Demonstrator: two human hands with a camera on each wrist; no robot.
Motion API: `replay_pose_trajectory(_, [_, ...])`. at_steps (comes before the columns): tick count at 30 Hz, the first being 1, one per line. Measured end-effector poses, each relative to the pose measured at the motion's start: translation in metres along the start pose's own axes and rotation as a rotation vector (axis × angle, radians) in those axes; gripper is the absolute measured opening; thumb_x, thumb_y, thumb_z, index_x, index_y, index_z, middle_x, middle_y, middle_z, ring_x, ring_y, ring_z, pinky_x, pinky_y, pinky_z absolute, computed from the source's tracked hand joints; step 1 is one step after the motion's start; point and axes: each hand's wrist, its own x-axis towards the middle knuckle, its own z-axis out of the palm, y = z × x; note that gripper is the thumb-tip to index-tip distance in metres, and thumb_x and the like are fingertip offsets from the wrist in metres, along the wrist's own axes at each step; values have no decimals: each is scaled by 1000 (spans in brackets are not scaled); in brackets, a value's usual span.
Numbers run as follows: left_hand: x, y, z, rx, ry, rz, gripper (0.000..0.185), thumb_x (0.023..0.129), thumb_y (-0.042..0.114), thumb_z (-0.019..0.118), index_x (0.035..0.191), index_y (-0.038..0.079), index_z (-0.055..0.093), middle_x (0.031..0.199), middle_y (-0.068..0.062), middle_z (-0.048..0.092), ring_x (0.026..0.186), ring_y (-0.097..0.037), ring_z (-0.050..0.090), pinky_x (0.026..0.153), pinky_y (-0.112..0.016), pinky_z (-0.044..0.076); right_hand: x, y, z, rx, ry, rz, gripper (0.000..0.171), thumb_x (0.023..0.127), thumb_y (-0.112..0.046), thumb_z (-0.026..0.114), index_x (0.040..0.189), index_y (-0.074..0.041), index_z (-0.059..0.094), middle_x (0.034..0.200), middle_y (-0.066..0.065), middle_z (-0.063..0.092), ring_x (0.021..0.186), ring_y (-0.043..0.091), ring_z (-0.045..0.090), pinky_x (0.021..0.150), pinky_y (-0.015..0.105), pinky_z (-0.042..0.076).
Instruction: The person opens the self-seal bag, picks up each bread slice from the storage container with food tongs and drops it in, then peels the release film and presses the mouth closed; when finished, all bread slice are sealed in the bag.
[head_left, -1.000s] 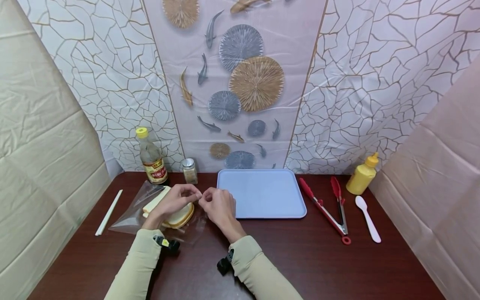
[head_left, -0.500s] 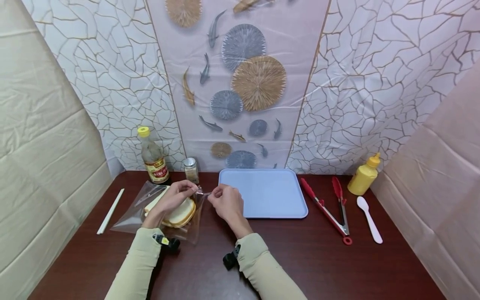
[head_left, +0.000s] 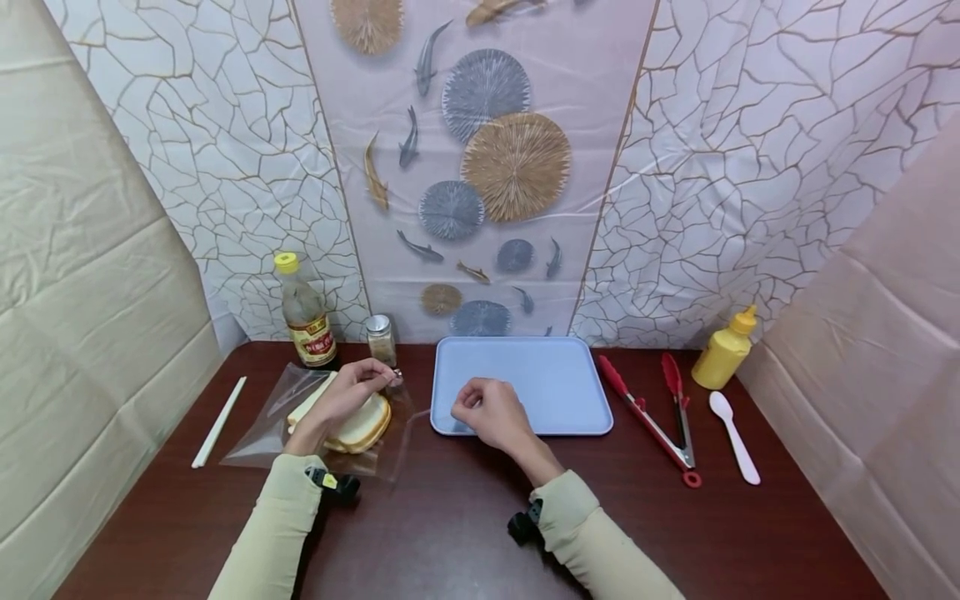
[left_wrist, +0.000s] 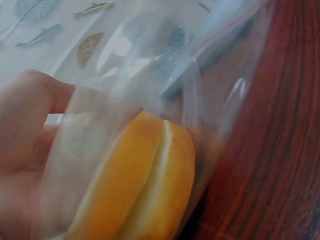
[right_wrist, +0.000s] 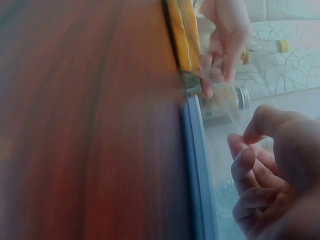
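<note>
Slices of bread (head_left: 367, 423) lie inside a clear plastic bag (head_left: 258, 442) on the left of the table. My left hand (head_left: 343, 400) reaches over the bread and pinches the bag near its mouth, beside the shaker. A pinkish line runs along the bag's mouth in the left wrist view, where golden crusts (left_wrist: 135, 175) show through the film. Over the front left of the blue tray (head_left: 543, 392), my right hand (head_left: 491, 410) has thumb and forefinger together. In the right wrist view, those fingertips (right_wrist: 245, 142) pinch thin clear plastic stretching back toward the bag.
Behind the bag stand a yellow-capped sauce bottle (head_left: 309, 329) and a shaker jar (head_left: 381, 342). White chopsticks (head_left: 219, 422) lie at far left. Right of the tray are red-handled tongs (head_left: 652, 425), a white spoon (head_left: 735, 437) and a yellow squeeze bottle (head_left: 723, 354).
My right hand has moved right, from beside the left hand to over the tray, drawing thin clear plastic away. The left hand has stayed nearly in place at the bag.
</note>
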Motion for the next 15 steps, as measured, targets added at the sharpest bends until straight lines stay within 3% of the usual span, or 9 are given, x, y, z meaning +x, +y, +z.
replay_pose_trajectory(6, [0,-2,1,11,18,11,18,108,5,61,115,-11,67,113,-20,76,99,-7,70,94,-19,53,-14,20,-27,-14,-18,-2,7,88,-14,78,86,-19,76,79,-7,74,75,7,65,73,28,55])
replay_pose_trajectory(15, [-2,1,1,170,34,30,15,107,11,66,111,-2,72,117,-20,76,102,-16,66,89,-20,50,-43,56,-83,-134,-24,8,8,89,-14,79,84,-20,75,78,-8,72,75,7,63,73,25,52])
